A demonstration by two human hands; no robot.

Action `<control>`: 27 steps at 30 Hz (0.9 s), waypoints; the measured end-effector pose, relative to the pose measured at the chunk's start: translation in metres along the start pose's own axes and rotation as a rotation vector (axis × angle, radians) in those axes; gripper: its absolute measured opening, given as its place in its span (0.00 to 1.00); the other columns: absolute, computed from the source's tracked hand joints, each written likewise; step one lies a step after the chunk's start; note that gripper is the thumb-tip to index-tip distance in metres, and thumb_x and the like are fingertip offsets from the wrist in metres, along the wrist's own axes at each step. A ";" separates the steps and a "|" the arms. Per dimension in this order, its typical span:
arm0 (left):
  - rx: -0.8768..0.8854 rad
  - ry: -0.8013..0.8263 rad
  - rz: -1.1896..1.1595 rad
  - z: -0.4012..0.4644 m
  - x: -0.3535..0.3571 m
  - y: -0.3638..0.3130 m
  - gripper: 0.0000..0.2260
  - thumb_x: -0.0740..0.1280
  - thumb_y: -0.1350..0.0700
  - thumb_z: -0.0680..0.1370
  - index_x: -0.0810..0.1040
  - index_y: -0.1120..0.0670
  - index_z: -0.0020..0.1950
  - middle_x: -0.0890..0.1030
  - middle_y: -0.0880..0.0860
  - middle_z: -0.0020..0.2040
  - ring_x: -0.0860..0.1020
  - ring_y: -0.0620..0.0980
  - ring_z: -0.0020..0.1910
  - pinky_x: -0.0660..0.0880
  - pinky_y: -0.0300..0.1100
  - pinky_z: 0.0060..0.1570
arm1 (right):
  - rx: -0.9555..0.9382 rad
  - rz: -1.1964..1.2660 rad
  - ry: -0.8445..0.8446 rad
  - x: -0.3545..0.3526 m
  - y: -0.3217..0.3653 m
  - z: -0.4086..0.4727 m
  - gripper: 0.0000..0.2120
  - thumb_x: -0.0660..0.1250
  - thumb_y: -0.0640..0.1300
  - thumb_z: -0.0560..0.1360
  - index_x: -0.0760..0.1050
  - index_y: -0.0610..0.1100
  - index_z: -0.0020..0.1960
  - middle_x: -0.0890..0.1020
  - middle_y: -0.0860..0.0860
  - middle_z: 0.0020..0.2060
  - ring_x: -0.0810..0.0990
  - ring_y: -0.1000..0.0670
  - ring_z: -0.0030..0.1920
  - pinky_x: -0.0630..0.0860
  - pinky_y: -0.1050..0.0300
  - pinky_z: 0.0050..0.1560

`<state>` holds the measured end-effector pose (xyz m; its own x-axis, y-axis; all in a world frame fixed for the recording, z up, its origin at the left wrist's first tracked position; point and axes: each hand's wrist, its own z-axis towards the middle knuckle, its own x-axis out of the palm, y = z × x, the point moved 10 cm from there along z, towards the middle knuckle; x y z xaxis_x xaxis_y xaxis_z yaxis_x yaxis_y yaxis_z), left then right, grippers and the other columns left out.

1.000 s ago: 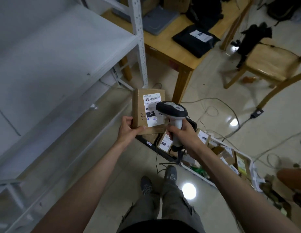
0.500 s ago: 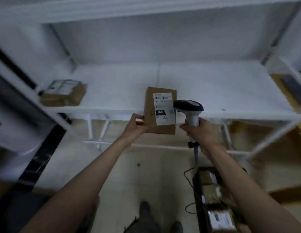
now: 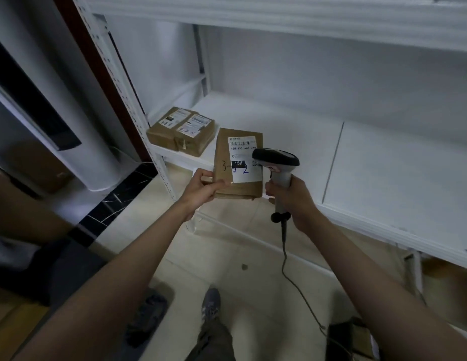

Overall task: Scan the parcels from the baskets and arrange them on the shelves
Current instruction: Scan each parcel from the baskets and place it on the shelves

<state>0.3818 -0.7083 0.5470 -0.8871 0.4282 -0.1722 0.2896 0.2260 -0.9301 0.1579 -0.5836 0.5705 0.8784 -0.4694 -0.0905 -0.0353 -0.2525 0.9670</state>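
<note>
Left hand (image 3: pixel 201 190) pinches brown parcel (image 3: pixel 236 162) at its lower left corner, label up, held at the white shelf (image 3: pixel 383 162) front edge. Right hand (image 3: pixel 292 198) wraps the scanner (image 3: pixel 276 162) handle, head beside the label. Farther back, seemingly two parcels (image 3: pixel 181 131) sit in the shelf's left corner.

The parcel (image 3: pixel 236 162) at the frame's centre has a white label (image 3: pixel 244 158) printed "15H 152 A03 210" and, lower, "15H" in a black box. "3-" is handwritten on the cardboard and a blue "2" on the label. The labels of the two shelf parcels (image 3: pixel 181 130), upper left of it, are too small to read.
</note>
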 end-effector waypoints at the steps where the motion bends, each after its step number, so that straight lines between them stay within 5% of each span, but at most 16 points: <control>1: -0.003 0.006 0.005 0.015 -0.008 0.000 0.20 0.79 0.49 0.70 0.73 0.49 0.55 0.83 0.56 0.54 0.82 0.54 0.53 0.78 0.53 0.63 | 0.007 0.006 0.007 0.011 0.000 0.012 0.11 0.72 0.39 0.76 0.78 0.39 0.58 0.83 0.46 0.46 0.82 0.46 0.48 0.83 0.47 0.53; 4: -0.015 0.035 0.015 0.060 -0.029 -0.005 0.22 0.79 0.47 0.70 0.73 0.49 0.56 0.82 0.59 0.58 0.81 0.56 0.60 0.78 0.52 0.63 | 0.041 0.050 0.021 0.041 0.001 0.046 0.11 0.71 0.39 0.78 0.77 0.40 0.59 0.82 0.47 0.47 0.82 0.46 0.49 0.83 0.51 0.51; 14: -0.038 0.066 0.095 0.186 -0.072 -0.008 0.28 0.77 0.43 0.71 0.73 0.54 0.64 0.80 0.52 0.59 0.80 0.52 0.58 0.78 0.53 0.62 | 0.158 0.135 -0.087 0.108 0.004 0.128 0.07 0.70 0.35 0.78 0.78 0.41 0.55 0.83 0.47 0.48 0.82 0.45 0.48 0.82 0.45 0.57; 20: -0.032 0.004 0.160 0.212 -0.075 0.000 0.19 0.75 0.43 0.74 0.74 0.52 0.56 0.80 0.46 0.52 0.77 0.40 0.49 0.70 0.35 0.42 | 0.204 0.076 -0.118 0.124 -0.004 0.159 0.11 0.70 0.35 0.77 0.78 0.44 0.58 0.84 0.43 0.55 0.83 0.43 0.55 0.82 0.47 0.56; 24: 0.052 -0.031 0.209 0.219 -0.078 -0.003 0.13 0.74 0.44 0.75 0.83 0.52 0.52 0.83 0.45 0.45 0.77 0.36 0.43 0.70 0.32 0.42 | 0.232 0.066 -0.131 0.129 -0.013 0.175 0.12 0.70 0.35 0.77 0.76 0.46 0.59 0.82 0.44 0.56 0.81 0.42 0.58 0.82 0.48 0.54; 27: -0.036 -0.036 0.102 0.217 -0.081 0.015 0.13 0.76 0.48 0.74 0.82 0.55 0.49 0.83 0.50 0.43 0.80 0.48 0.44 0.76 0.41 0.48 | 0.256 0.051 -0.129 0.136 -0.020 0.183 0.15 0.70 0.35 0.77 0.76 0.42 0.63 0.82 0.42 0.58 0.81 0.42 0.59 0.82 0.52 0.50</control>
<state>0.3798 -0.9297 0.4769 -0.8643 0.4193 -0.2779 0.3917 0.2145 -0.8947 0.1907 -0.7969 0.4948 0.8053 -0.5862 -0.0888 -0.2112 -0.4235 0.8809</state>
